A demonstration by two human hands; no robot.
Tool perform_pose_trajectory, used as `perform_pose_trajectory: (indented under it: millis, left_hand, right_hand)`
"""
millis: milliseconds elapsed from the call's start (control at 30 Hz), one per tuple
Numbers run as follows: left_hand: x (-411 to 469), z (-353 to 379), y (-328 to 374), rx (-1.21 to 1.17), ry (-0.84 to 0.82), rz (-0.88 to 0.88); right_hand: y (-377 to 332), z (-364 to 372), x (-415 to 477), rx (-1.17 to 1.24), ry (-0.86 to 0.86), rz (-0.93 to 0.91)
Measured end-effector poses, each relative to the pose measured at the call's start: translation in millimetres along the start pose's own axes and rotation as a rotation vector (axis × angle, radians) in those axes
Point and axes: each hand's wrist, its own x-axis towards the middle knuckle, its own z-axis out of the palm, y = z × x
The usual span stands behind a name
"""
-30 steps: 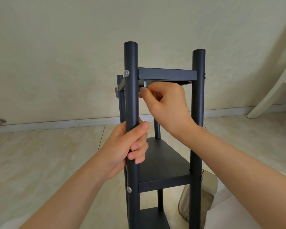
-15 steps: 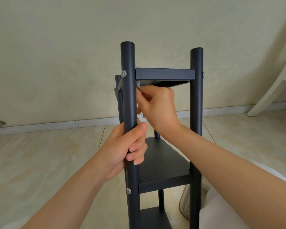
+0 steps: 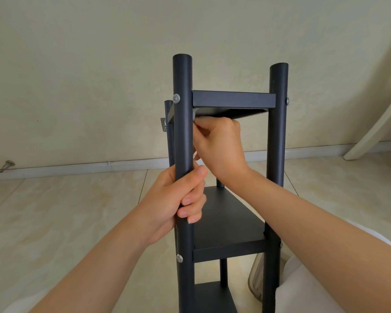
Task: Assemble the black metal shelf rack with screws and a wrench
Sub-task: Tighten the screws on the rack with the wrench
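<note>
The black metal shelf rack (image 3: 278, 154) stands upright in front of me, with three shelves between round posts. My left hand (image 3: 178, 199) is wrapped around the near left post (image 3: 182, 132) between the top and middle shelves. My right hand (image 3: 219, 145) reaches under the top shelf (image 3: 234, 101) at its near left corner, fingers pinched on a small grey metal piece (image 3: 194, 113), mostly hidden by the post. A silver screw head (image 3: 176, 98) sits in the post at the top shelf, another screw head (image 3: 179, 258) at the middle shelf (image 3: 230, 222).
A small metal bracket (image 3: 163, 124) sticks out at the far left post. The rack stands on a beige tiled floor (image 3: 66, 218) near a wall. A cream chair leg (image 3: 375, 132) leans at the right. A clear plastic container (image 3: 256, 281) lies beside the rack's lower right.
My right hand has slid left under the top shelf, from the middle toward the near left post. The left hand keeps its grip on the post.
</note>
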Motion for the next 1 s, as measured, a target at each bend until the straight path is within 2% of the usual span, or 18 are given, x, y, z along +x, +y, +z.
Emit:
perform_pose_trajectory:
  millis: [233, 433, 700, 1000]
  left_hand:
    - [0.0, -1.5, -0.2, 0.003, -0.005, 0.011]
    - [4.2, 0.8, -0.7, 0.031, 0.035, 0.024]
    - [10.3, 6.7, -0.3, 0.038, 0.086, 0.024]
    - [15.7, 5.2, -3.1, 0.04, 0.062, 0.015]
  right_hand:
    - [-7.3, -22.6, -11.7, -0.013, -0.167, 0.17]
    - [-13.2, -45.0, -21.8, -0.01, -0.199, 0.182]
    - [-29.8, -58.8, -13.9, 0.187, -0.166, 0.205]
    - [-40.4, -50.6, -9.2, 0.372, -0.31, 0.277]
